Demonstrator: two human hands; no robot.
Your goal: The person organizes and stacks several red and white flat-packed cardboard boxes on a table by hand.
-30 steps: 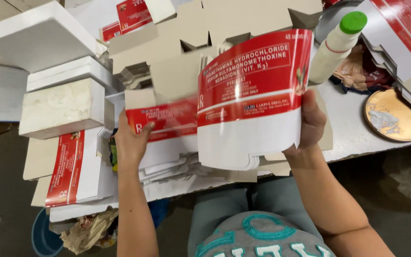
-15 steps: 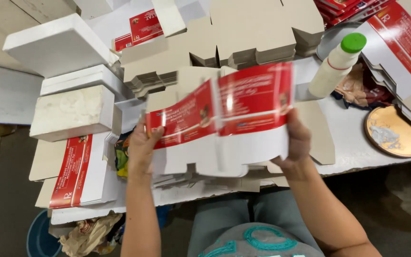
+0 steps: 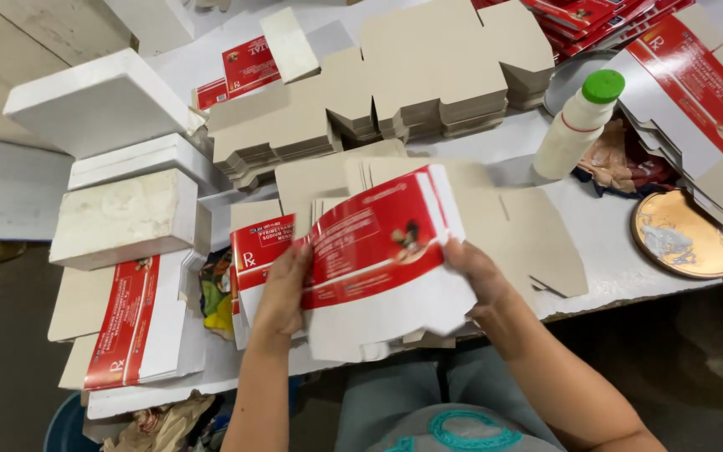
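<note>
Carton blank (image 3: 378,251), red and white, flat and unfolded, sits held between both hands just above the near edge of the table (image 3: 604,251). Left hand (image 3: 282,289) pinches its left edge, thumb on top w/ fingers curled under; right hand (image 3: 474,272) grips the right edge the same way, fingers closed on the card. Under the blank lies another red-printed blank (image 3: 253,251), and grey-backed flat cartons (image 3: 495,226) spread to its right. Behind the blank: stacks of grey die-cut blanks (image 3: 428,75). Far right of it: white bottle w/ green cap (image 3: 577,125), then a round copper-coloured tin lid (image 3: 684,238). Left of it: white blocks (image 3: 123,213), more printed blanks (image 3: 131,322).

Handling, as a judgement: thin paperboard, light, fairly stiff but bends at score lines; glossy printed face prob. slippery, edges crease easily. Best held at opposite side edges, near mid-height, not by the flaps.
</note>
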